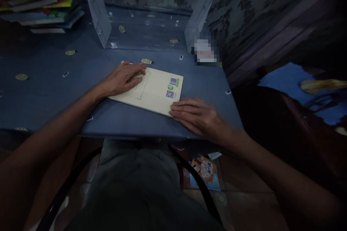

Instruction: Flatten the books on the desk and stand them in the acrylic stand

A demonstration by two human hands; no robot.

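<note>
A cream-covered book (158,83) lies at a slant on the blue patterned tablecloth, near the table's front edge. Its upward face carries a barcode, a green round mark, a QR code and a framed block of print, partly covered. Across the book's left part my left hand (124,79) rests flat, fingers stretched out and slightly apart. My right hand (193,115) has its fingers pressed together at the book's lower right corner, gripping it there. The right thumb is hidden from view.
A clear plastic rack (101,25) stands behind the book. Stacked books (51,11) sit at the back left. A blurred-out item (206,50) lies to the rack's right. Below the table, a colourful booklet (206,173) is on the tiled floor; blue cloth (287,83) is at right.
</note>
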